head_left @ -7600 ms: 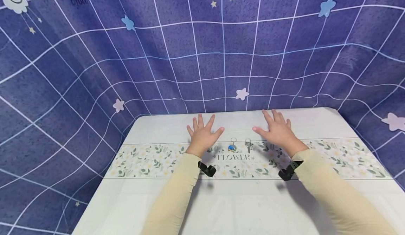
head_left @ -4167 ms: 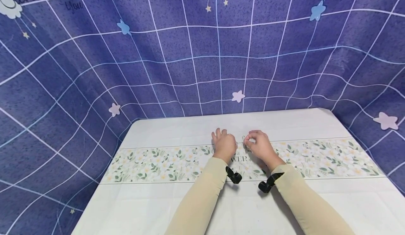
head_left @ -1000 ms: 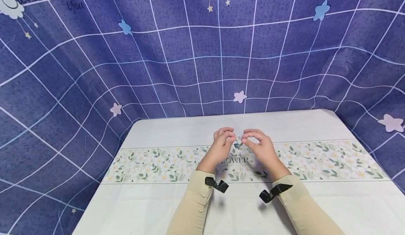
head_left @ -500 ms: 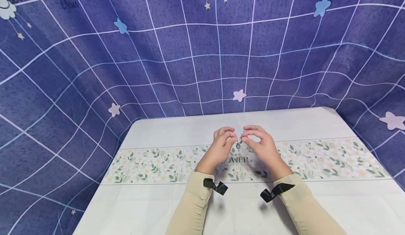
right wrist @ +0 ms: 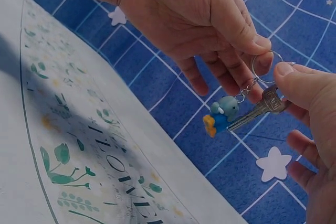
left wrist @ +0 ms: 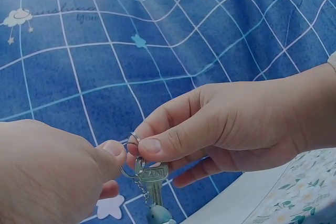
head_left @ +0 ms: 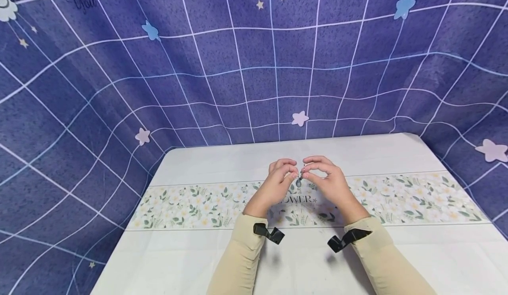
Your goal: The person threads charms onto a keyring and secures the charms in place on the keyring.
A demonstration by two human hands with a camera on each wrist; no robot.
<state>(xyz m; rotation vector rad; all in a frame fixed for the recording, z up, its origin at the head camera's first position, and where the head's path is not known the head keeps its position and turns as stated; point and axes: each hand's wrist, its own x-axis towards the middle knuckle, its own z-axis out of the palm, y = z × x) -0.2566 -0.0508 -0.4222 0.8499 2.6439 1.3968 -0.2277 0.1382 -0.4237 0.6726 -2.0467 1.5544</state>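
Head view: two hands meet above the tabletop (head_left: 222,251), over its flowered strip. Left hand (head_left: 278,182) and right hand (head_left: 331,182) each pinch one thin round metal key ring (right wrist: 266,66) in a narrow grip. Right wrist view shows what the head view blurs: one flat silver key (right wrist: 260,109) and one small rubbery blue charm (right wrist: 219,115) on a short chain, both dangling below the ring.

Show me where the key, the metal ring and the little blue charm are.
key (right wrist: 261,107): right wrist view, on its silver head by the ring.
metal ring (right wrist: 266,66): right wrist view, on the wire loop between both hands' fingertips.
little blue charm (right wrist: 220,114): right wrist view, on its body, hanging from a short chain.
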